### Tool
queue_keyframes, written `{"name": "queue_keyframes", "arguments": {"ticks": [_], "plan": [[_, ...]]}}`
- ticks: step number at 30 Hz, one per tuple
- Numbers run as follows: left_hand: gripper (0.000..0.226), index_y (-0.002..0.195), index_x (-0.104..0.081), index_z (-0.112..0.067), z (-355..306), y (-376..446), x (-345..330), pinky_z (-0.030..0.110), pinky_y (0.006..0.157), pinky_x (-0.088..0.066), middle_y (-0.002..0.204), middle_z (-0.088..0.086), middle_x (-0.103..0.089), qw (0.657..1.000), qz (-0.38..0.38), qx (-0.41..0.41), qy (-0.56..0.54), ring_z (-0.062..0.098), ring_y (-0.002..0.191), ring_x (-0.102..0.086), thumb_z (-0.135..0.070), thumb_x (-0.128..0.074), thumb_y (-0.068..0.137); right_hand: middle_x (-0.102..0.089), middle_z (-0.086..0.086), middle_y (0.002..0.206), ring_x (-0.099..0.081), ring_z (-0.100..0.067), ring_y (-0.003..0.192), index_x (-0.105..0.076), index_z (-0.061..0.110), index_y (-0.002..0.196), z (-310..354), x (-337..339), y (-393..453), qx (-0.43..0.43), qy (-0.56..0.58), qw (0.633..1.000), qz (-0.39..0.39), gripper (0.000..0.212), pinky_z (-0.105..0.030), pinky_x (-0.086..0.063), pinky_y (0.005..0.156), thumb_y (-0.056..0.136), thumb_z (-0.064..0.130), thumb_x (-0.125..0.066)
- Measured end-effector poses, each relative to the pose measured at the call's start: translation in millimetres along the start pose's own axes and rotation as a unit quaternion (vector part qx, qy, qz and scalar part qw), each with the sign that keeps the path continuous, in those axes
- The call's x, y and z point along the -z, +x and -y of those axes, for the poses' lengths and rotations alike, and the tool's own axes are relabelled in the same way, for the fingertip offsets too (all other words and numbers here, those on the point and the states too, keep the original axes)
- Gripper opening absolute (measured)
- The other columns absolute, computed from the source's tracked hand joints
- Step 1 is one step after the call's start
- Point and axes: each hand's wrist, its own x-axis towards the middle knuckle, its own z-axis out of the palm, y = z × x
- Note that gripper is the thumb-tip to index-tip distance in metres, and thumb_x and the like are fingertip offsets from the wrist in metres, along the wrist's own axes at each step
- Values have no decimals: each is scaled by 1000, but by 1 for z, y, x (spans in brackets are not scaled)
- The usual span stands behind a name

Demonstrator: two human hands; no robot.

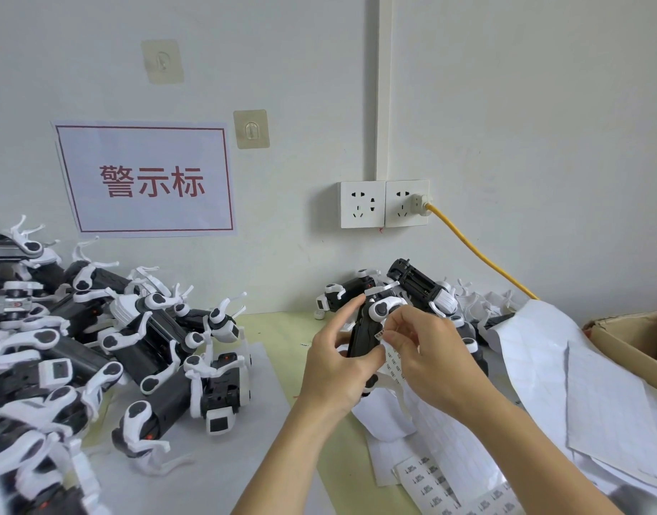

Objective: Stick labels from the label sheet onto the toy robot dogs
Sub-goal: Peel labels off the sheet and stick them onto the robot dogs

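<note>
Clamped in our left hand (336,369) is one toy robot dog (369,334), held upright above the middle of the tabletop (282,328); that grip is firm, with the thumb across the dark body and the forefinger lifted free. Our right hand (427,360) has its grip pinched together on a small label (379,333), which touches the dog's side, and a strip of the label sheet (392,366) hangs under those fingers.

From largest to smallest around us: a big heap of dogs (96,340) fills the left edge of the tabletop, peeled backing sheets (580,384) spill over the right edge beside a cardboard box (632,340), a smaller cluster of dogs (412,288) lies at the far edge against the wall, printed label strips (442,481) rest at the near edge, and one stray label (304,344) lies on the tabletop just left of our hands.

We judge the label is being pressed on now. The risks we see: it could go on crooked or creased if the dog twists in our grip, it could cling to our fingertip instead of the plastic, and the hanging strip could catch the adhesive and fold onto it.
</note>
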Motion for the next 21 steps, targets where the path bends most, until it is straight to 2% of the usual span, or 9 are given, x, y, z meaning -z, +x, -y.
{"name": "queue_keyframes", "arguments": {"ticks": [3,6,8,14,19,21], "plan": [[69,116,-62,-62,0,-1,0,20,45,-43,103,14,-66,1000,6,3,-2,20,63,-62,-2,-70,83,-60,3,63,-49,-9,55,-61,23,82,0,0,0,6,-14,1000,-5,20,-25,-41,53,98,12,-58],[69,114,-62,-63,-2,-2,0,20,45,-43,106,15,-66,1000,6,4,0,21,64,-62,-2,-70,83,-61,0,63,-48,-14,55,-61,22,83,1,1,0,13,-30,999,-10,19,-40,-47,60,99,13,-58],[68,113,-62,-63,-3,-3,0,21,47,-44,106,15,-67,1000,4,1,4,21,64,-62,-2,-71,84,-61,2,65,-52,-14,58,-61,21,84,2,2,0,16,-40,999,-13,17,-44,-49,62,99,13,-57],[64,104,-62,-68,-7,-4,-1,21,52,-51,104,12,-70,1000,-1,-8,7,20,62,-64,-9,-76,84,-64,7,76,-59,-12,74,-64,20,90,7,4,-1,23,-76,997,-25,11,-42,-53,68,98,15,-58],[64,101,-62,-70,-7,-4,-1,22,52,-51,104,12,-70,1000,-4,-11,3,20,62,-63,-10,-76,84,-59,16,72,-56,1,69,-66,18,90,8,4,-2,37,-86,995,-33,11,-31,-49,64,97,12,-59],[64,101,-62,-70,-7,-4,-1,22,51,-50,103,13,-69,1000,-3,-10,-2,20,61,-63,-9,-75,84,-61,13,74,-57,-4,71,-65,18,90,8,5,-2,43,-90,995,-32,11,-36,-51,65,98,13,-59]]}}
